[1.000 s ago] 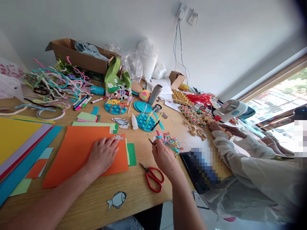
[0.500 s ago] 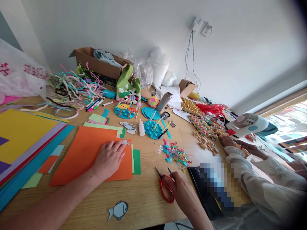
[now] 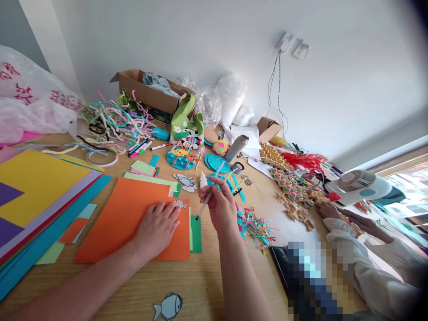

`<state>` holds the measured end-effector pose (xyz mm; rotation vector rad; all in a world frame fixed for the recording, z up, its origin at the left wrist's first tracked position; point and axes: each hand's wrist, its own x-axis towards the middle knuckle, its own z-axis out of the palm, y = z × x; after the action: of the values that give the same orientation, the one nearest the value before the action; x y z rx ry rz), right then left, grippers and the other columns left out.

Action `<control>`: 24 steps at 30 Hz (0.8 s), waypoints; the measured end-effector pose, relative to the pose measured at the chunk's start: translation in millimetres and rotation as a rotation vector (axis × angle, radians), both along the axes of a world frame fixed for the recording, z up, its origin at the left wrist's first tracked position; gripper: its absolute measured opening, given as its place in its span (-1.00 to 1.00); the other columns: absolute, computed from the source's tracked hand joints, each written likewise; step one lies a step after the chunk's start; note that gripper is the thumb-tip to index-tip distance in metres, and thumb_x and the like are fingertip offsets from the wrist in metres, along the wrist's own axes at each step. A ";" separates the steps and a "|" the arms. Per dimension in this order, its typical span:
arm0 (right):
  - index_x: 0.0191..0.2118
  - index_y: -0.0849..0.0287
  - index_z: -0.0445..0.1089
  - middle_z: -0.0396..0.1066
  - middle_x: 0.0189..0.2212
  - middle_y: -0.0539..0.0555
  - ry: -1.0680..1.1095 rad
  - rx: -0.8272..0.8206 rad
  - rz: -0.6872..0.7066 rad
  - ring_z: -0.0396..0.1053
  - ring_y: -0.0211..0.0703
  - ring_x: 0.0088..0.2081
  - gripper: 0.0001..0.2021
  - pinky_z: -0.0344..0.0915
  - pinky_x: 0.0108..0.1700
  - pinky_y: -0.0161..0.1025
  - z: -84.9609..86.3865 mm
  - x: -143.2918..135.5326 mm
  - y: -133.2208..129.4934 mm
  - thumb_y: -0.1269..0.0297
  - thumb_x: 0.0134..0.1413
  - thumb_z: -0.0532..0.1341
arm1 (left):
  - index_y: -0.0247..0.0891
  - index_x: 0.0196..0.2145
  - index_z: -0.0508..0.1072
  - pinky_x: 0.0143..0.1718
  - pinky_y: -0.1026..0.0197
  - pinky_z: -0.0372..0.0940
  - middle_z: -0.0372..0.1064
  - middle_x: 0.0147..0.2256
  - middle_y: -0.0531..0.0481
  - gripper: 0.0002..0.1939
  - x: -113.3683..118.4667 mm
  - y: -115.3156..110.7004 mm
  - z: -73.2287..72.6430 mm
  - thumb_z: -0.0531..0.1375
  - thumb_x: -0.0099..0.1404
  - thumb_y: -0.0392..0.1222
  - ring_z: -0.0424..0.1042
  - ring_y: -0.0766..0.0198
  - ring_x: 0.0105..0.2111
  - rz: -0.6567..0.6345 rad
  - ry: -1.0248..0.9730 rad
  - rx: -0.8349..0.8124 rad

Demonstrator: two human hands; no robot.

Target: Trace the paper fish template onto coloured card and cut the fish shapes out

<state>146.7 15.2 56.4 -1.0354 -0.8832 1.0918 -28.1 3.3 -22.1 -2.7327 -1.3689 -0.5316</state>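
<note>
My left hand (image 3: 157, 229) lies flat, fingers stretched, on a sheet of orange paper (image 3: 123, 209). Its fingertips rest by a small paper fish (image 3: 181, 204) at the sheet's upper right corner. Pinched in my right hand (image 3: 220, 207) is a slim pen (image 3: 203, 206), its dark tip pointing down and left, above the table beside the orange sheet. Green paper (image 3: 196, 234) sticks out from under that sheet. Another cut-out fish (image 3: 170, 306) lies near the front edge, and more paper fish (image 3: 185, 182) lie behind the orange sheet. The red-handled scissors do not show now.
Coloured paper sheets (image 3: 50, 196) are stacked at left. Behind are pipe cleaners (image 3: 113, 118), a cardboard box (image 3: 143, 91), a glue bottle (image 3: 203, 179) and a metal flask (image 3: 237, 148). Paper scraps (image 3: 256, 225) and a dark tablet-like device (image 3: 279, 263) lie right, near another person's hands (image 3: 363, 223).
My right hand has risen and moved left from beside the scissors, bringing the pen toward the orange sheet. My left hand stays on the paper. The view has shifted slightly.
</note>
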 end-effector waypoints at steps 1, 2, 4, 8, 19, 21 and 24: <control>-0.19 0.13 0.33 0.43 -0.49 -0.01 0.029 -0.005 -0.001 0.41 -0.21 -0.48 -0.82 0.33 -0.45 -0.29 -7.7 -1.5 4.1 0.23 0.08 0.16 | -0.21 0.09 0.36 -0.12 -0.01 0.16 0.35 0.09 -0.09 -0.63 -0.1 0.0 -0.1 -0.02 0.39 -0.20 0.29 0.04 -0.05 0.001 0.002 0.000; -0.21 0.14 0.33 0.44 -0.48 0.01 0.050 -0.007 0.005 0.43 -0.19 -0.47 -0.83 0.34 -0.45 -0.26 -15.8 -2.4 6.4 0.22 0.08 0.14 | -0.21 0.09 0.37 -0.12 -0.01 0.16 0.35 0.08 -0.10 -0.63 -0.1 0.0 0.0 -0.02 0.39 -0.20 0.29 0.04 -0.05 0.001 0.008 -0.001; -0.18 0.15 0.32 0.47 -0.40 0.08 0.075 -0.005 0.044 0.48 -0.09 -0.37 -0.79 0.38 -0.39 -0.17 -31.0 -3.0 6.6 0.20 0.08 0.08 | -0.20 0.08 0.37 -0.14 -0.01 0.16 0.36 0.07 -0.10 -0.64 -0.2 -0.1 1.1 -0.02 0.39 -0.19 0.29 0.04 -0.08 0.001 0.023 -0.010; -0.08 0.15 0.24 0.50 -0.19 0.19 0.074 0.018 0.117 0.49 0.01 -0.18 -0.69 0.40 -0.21 -0.03 -49.2 -6.5 2.1 0.28 -0.01 0.10 | -0.23 0.09 0.37 -0.16 -0.03 0.17 0.37 0.05 -0.10 -0.62 -0.1 0.0 5.0 -0.02 0.39 -0.18 0.28 0.04 -0.11 -0.002 0.031 -0.028; -0.27 0.11 0.25 0.51 -0.44 0.05 -0.793 -0.081 -0.209 0.46 -0.15 -0.38 -0.74 0.29 -0.29 -0.25 -71.4 -8.5 -0.3 0.07 0.30 -0.04 | -0.21 0.10 0.38 -0.14 -0.02 0.18 0.39 0.05 -0.06 -0.62 0.9 0.7 4.2 0.01 0.38 -0.19 0.30 0.06 -0.10 -0.004 -0.004 -0.021; -0.29 0.10 0.23 0.51 -0.43 0.05 -0.897 -0.097 -0.187 0.47 -0.14 -0.36 -0.75 0.26 -0.29 -0.26 -70.9 -6.6 -1.3 0.11 0.31 -0.07 | -0.20 0.10 0.38 -0.14 -0.02 0.18 0.38 0.06 -0.05 -0.63 1.1 0.6 5.1 0.00 0.39 -0.19 0.30 0.06 -0.11 -0.001 -0.002 -0.028; -0.31 0.10 0.21 0.50 -0.45 0.05 -0.993 -0.106 -0.163 0.45 -0.13 -0.38 -0.75 0.23 -0.31 -0.27 -70.1 -5.4 -1.2 0.15 0.32 -0.10 | -0.18 0.09 0.39 -0.13 -0.02 0.17 0.37 0.07 -0.05 -0.63 1.5 0.5 6.2 -0.01 0.39 -0.20 0.30 0.05 -0.10 0.003 -0.001 -0.033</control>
<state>141.3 14.0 -13.7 -1.7475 -1.4855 0.4387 -26.6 3.8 -16.0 -2.7561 -1.3950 -0.5142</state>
